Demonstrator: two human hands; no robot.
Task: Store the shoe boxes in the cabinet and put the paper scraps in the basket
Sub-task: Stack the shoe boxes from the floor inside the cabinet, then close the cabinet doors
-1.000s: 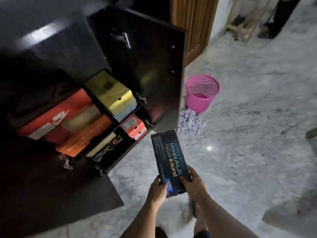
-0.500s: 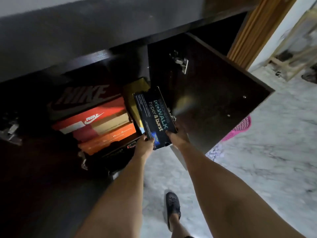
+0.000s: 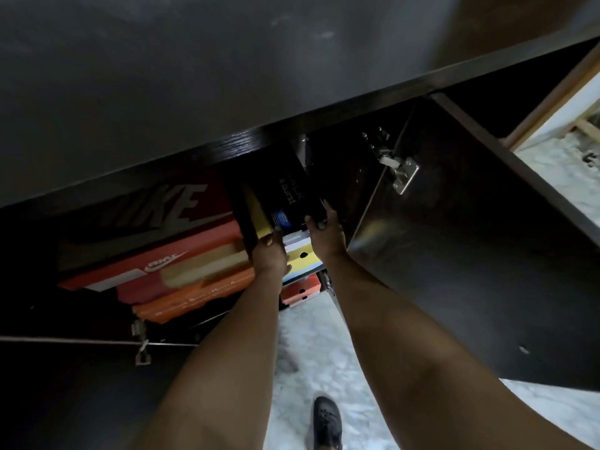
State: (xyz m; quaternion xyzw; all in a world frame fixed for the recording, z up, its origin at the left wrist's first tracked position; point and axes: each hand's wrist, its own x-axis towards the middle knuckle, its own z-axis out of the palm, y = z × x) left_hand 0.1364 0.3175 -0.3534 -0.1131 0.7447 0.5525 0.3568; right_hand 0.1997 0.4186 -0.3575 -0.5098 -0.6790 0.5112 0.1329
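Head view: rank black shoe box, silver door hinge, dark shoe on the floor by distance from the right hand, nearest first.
From the right hand:
1. Black shoe box: fingers grip its near end, just above the hand, in the cabinet's right compartment.
2. Silver door hinge: up and to the right, on the open door's inner face.
3. Dark shoe: far below, on the marble floor at the bottom edge.

My arms are bare from the bottom edge of the frame up to my hands, with no sleeve, watch, band or ring showing on either: my left hand (image 3: 271,254) and my right hand (image 3: 326,237) wear no gloves. Below, between my forearms, one of my feet is in a dark, closed-toe shoe (image 3: 327,423) with a textured upper.
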